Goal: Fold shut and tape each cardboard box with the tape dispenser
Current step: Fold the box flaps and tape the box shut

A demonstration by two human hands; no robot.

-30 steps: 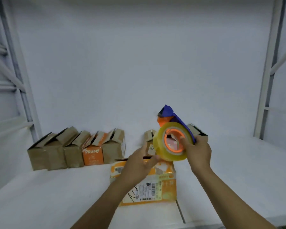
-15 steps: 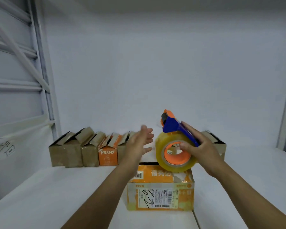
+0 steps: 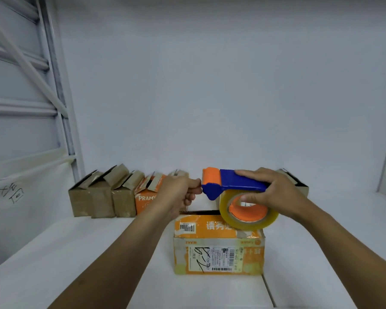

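Right hand (image 3: pixel 276 194) grips the tape dispenser (image 3: pixel 241 186) above the orange box (image 3: pixel 218 253); left hand (image 3: pixel 176 194), curled, pinches its front tip.

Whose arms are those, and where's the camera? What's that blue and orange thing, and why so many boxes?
The camera sits on a person's head, looking down, so you see their own two arms. The right hand grips a blue and orange tape dispenser with a roll of clear tape, held over an orange cardboard box. The left hand pinches at the dispenser's front tip, probably the tape's loose end, though I can't see it. Behind, on the white surface, a row of small boxes stands with flaps open, waiting for tape.
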